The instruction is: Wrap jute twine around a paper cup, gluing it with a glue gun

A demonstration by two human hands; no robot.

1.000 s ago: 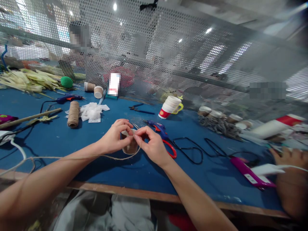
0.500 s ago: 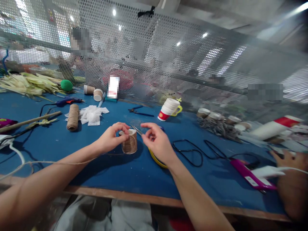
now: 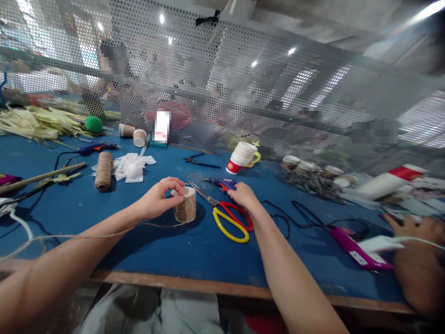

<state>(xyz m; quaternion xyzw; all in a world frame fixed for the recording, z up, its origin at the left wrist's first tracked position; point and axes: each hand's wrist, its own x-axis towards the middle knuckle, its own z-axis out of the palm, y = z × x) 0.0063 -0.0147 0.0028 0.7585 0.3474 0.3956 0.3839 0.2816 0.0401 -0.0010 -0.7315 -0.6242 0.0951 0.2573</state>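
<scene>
At the near middle of the desk (image 3: pixel 149 260), the left hand (image 3: pixel 162 197) holds the twine-wrapped cup (image 3: pixel 187 206) with narrow grip, probably to steady it. The right hand (image 3: pixel 245 195) has its grip around the blue plastic glue gun (image 3: pixel 219 181). Between them lie steel scissors (image 3: pixel 216 203) with 2 smooth loops, red and yellow.

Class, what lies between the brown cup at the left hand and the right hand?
In the head view, the scissors lie on the blue table between the brown cup and the right hand.
</scene>
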